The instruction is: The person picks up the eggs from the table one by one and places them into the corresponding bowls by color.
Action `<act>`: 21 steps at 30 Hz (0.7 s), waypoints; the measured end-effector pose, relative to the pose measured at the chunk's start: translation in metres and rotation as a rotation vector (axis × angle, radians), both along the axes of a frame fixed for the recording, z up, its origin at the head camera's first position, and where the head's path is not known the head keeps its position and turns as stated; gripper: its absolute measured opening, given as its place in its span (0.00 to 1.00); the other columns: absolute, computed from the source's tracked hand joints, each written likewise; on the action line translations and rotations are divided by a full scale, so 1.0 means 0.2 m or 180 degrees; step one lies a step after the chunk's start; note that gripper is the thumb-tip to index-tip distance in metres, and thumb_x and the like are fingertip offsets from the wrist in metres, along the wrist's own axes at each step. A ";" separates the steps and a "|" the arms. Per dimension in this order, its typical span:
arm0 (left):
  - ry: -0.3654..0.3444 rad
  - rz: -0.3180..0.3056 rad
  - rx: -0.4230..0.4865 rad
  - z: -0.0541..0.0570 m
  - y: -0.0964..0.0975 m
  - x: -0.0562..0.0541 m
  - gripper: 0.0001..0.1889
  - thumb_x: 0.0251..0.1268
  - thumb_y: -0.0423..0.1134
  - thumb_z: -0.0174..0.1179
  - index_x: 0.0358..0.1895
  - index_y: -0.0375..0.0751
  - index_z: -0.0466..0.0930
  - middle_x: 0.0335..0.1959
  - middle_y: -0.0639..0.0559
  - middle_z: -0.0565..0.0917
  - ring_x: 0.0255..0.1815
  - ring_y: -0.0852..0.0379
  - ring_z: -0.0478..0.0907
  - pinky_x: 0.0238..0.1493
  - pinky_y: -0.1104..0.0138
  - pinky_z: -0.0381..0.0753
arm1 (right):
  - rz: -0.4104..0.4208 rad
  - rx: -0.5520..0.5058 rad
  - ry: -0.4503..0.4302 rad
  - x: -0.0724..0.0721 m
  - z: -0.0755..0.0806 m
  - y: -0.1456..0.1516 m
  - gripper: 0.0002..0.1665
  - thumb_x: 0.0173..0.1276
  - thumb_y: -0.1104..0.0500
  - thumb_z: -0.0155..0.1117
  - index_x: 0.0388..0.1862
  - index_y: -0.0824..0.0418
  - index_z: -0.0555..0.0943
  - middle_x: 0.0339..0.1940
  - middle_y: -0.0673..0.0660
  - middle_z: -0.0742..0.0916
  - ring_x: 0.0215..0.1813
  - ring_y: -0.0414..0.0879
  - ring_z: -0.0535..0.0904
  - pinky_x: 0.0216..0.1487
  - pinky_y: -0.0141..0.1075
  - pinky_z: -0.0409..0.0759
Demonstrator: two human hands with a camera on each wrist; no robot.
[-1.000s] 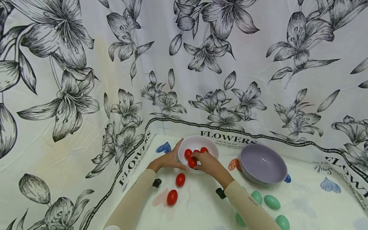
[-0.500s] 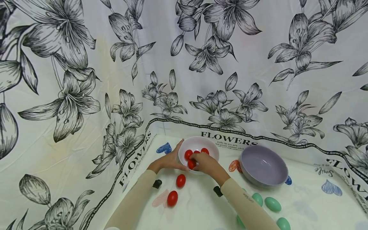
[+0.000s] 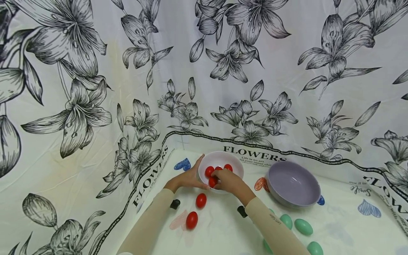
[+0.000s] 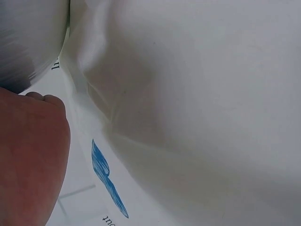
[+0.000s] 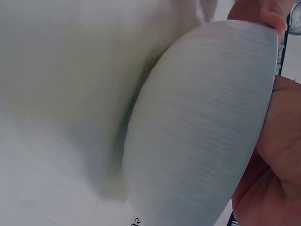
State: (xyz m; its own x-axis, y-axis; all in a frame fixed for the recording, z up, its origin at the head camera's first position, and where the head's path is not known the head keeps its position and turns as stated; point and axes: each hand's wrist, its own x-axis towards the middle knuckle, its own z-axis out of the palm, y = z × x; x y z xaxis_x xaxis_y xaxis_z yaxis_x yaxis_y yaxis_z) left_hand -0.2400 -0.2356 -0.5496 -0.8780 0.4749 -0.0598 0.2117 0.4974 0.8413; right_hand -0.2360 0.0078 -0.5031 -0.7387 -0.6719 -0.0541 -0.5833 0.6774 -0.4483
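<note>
My left hand [image 3: 190,177] grips the left side of a white bowl [image 3: 236,163], its thumb along the near rim. Inside the bowl lie several red eggs [image 3: 209,171]. My right hand [image 3: 230,181] reaches over the near rim, its fingers around a red egg [image 3: 213,182] in the bowl; the fingertips are partly hidden. The right wrist view shows the bowl's outer wall [image 5: 197,122], with the right palm [image 5: 277,141] at the rim. In the left wrist view, part of the left hand [image 4: 33,155] shows below the bowl's side [image 4: 30,42].
Two more red eggs, a nearer one [image 3: 192,220] and a farther one [image 3: 201,200], lie on the cloth in front of the bowl. A purple bowl [image 3: 293,184] stands to the right. Several green eggs [image 3: 303,226] lie around the right forearm. Flower-printed cloth [image 3: 255,71] hangs behind.
The right wrist and forearm have shifted slightly left and turned a little, fingers still in the bowl. The left hand, bowls and eggs stay put; the view drifts slightly.
</note>
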 end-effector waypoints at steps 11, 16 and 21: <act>0.0033 0.0031 -0.0035 0.01 0.00 0.01 0.75 0.51 0.58 0.82 0.87 0.64 0.24 0.89 0.54 0.43 0.86 0.44 0.54 0.75 0.44 0.71 | -0.0045 -0.0075 -0.0053 0.02 0.02 0.01 0.28 0.63 0.58 0.82 0.61 0.62 0.86 0.50 0.55 0.92 0.53 0.52 0.87 0.56 0.42 0.89; 0.0031 0.0047 -0.0037 0.01 0.01 0.02 0.75 0.51 0.57 0.83 0.87 0.58 0.25 0.89 0.54 0.42 0.86 0.44 0.53 0.75 0.44 0.71 | 0.0010 -0.0241 -0.0053 0.03 0.01 0.04 0.26 0.63 0.59 0.82 0.59 0.63 0.86 0.50 0.55 0.92 0.54 0.52 0.88 0.56 0.42 0.89; -0.0001 0.0061 -0.0054 0.01 0.01 0.01 0.76 0.51 0.57 0.83 0.88 0.54 0.26 0.89 0.54 0.42 0.86 0.43 0.53 0.77 0.42 0.68 | 0.0015 -0.0411 -0.0100 0.04 0.02 0.07 0.24 0.63 0.62 0.82 0.58 0.63 0.87 0.51 0.57 0.92 0.57 0.53 0.88 0.58 0.44 0.88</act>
